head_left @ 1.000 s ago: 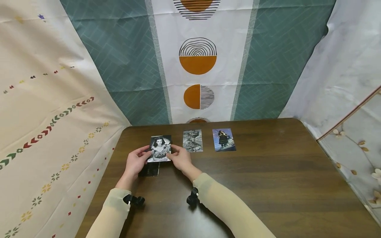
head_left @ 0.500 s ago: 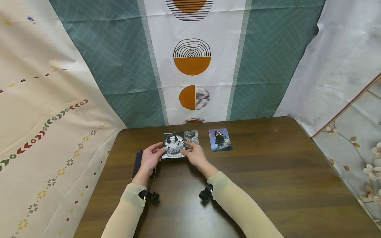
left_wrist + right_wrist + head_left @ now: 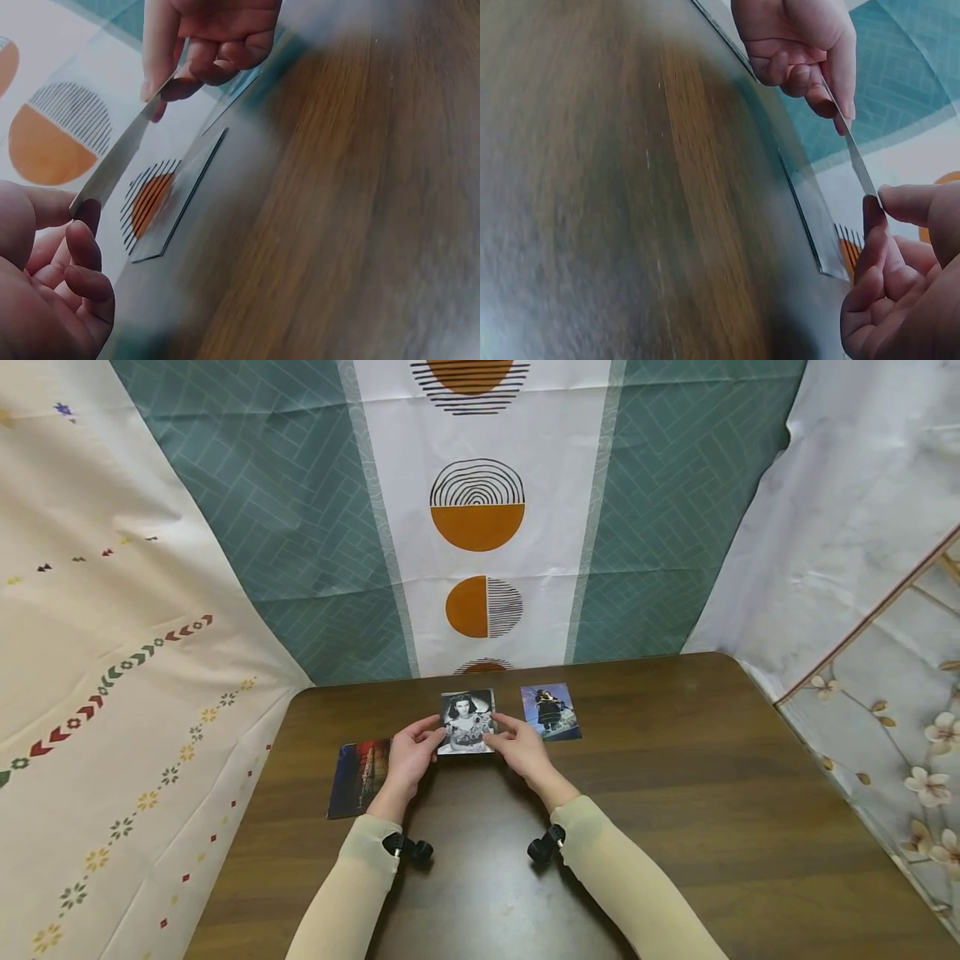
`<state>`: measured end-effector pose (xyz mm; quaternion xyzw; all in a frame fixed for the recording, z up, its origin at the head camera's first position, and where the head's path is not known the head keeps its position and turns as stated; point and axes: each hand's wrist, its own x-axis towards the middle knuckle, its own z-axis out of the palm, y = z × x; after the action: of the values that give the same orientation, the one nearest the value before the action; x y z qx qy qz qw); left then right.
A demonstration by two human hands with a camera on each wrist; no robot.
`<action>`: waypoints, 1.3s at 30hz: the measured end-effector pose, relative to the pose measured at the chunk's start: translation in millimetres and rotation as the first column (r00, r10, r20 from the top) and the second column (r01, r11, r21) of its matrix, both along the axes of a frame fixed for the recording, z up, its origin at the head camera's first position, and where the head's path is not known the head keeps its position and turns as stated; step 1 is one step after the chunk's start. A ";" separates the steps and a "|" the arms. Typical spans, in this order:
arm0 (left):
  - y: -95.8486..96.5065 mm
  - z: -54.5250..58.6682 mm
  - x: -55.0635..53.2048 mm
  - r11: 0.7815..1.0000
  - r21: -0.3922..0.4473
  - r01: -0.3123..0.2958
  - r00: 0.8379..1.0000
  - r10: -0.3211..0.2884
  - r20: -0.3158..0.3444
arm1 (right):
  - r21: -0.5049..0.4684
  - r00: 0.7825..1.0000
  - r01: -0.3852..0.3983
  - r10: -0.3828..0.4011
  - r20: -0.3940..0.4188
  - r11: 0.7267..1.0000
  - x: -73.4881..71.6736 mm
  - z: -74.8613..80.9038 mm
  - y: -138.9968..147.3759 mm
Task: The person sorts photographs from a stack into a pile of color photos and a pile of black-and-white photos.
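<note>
A black-and-white photo card (image 3: 467, 722) of a seated figure in a ruffled dress is held up between both hands. My left hand (image 3: 411, 758) pinches its left edge between thumb and fingers, and my right hand (image 3: 522, 750) pinches the right edge the same way. Edge-on in the left wrist view, the held photo card (image 3: 120, 157) is raised off the table. Below it a second card (image 3: 184, 202) lies flat; the head view has it almost wholly covered by the held one. To the right lies a blue-toned photo card (image 3: 551, 712).
Left of my left hand, a dark card stack (image 3: 358, 781) with a red and orange picture lies partly behind the wrist. The brown wooden table (image 3: 675, 827) ends at a patterned cloth backdrop (image 3: 322, 527). Small black cameras are strapped at both cuffs.
Both hands have carried the held photo card rightward, from over the dark stack to over the middle black-and-white card. The stack's coloured top has come into view. The head view has shifted slightly.
</note>
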<state>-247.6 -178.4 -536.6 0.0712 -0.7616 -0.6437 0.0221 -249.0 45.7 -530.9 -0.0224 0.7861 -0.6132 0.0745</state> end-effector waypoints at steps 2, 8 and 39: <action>2.7 -1.1 -1.2 1.000 0.006 -0.002 1.000 0.002 -0.007 | 0.008 1.000 0.002 -0.002 -0.004 1.000 -0.5 -1.5 2.0; 7.2 -2.0 -2.4 1.000 0.014 -0.008 1.000 0.009 -0.024 | 0.017 1.000 0.016 -0.015 -0.022 1.000 -1.7 -2.8 4.6; 10.4 -9.9 -30.4 0.972 -0.234 -0.010 0.999 0.019 0.037 | 0.247 0.995 0.093 -0.082 -0.054 0.965 -31.7 -6.4 -11.2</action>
<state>-278.0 -168.0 -546.4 0.0862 -0.8319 -0.5479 0.0204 -280.7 34.5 -537.3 0.0084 0.8584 -0.5119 0.0326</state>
